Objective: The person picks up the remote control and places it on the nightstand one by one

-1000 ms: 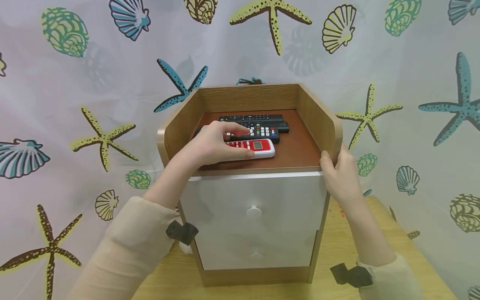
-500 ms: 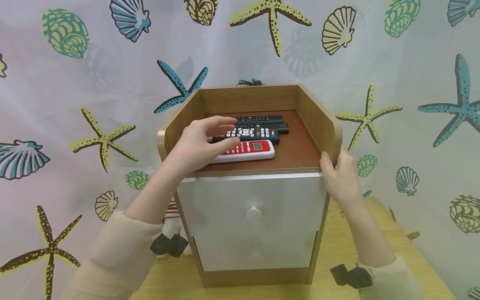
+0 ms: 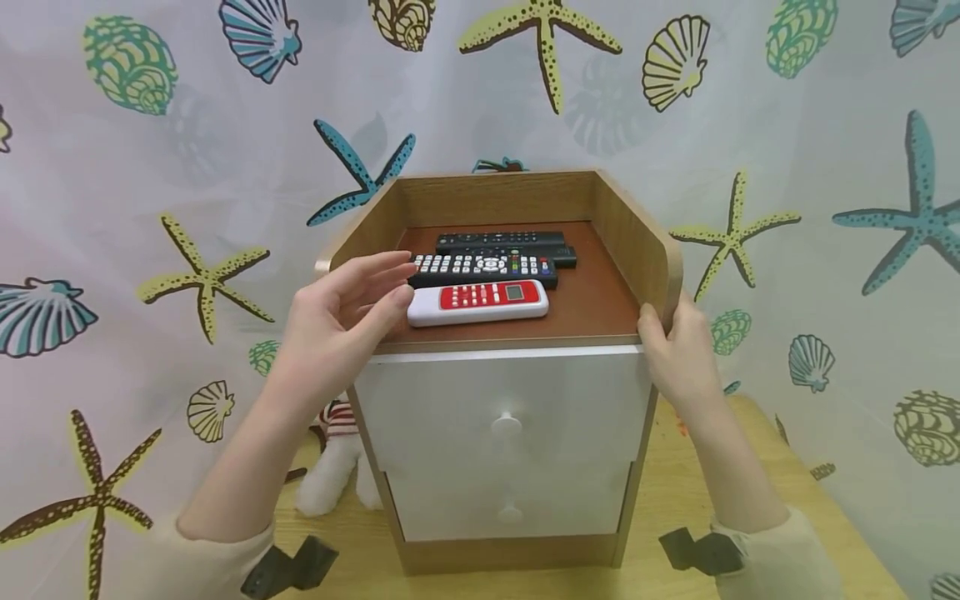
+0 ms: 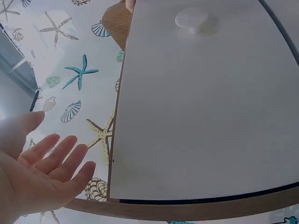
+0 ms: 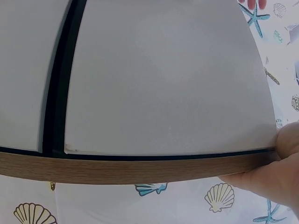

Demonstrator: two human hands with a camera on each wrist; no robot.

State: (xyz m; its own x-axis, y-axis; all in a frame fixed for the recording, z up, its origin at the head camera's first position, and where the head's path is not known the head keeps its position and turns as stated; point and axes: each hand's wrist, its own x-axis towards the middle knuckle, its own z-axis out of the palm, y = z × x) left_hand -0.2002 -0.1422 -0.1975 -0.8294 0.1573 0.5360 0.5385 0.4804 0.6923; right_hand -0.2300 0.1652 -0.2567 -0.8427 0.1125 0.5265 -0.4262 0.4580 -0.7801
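My left hand [image 3: 333,321] hovers by the front left corner of a small wooden cabinet, palm facing inward. In the left wrist view its fingers are spread and nothing is in the hand. A white air-conditioner remote with a red face [image 3: 480,302] lies just right of the fingertips, near the cabinet's front edge. Behind it, several black remotes [image 3: 491,264] lie roughly side by side on the brown top [image 3: 596,308]. My right hand [image 3: 681,357] grips the front end of the right side panel [image 3: 660,250], thumb on the inner side; most of its fingers are hidden behind the panel.
Below the top are two white drawer fronts [image 3: 510,383] with round white knobs [image 3: 507,423]. A plush toy [image 3: 333,471] in red and white stripes is partly hidden at the cabinet's left. A light wooden table [image 3: 675,500] carries everything; a patterned curtain [image 3: 247,125] hangs behind.
My left hand has drawn back left from over the white and red remote, uncovering it and the black remotes. More of the plush toy shows. My right hand stays on the side panel.
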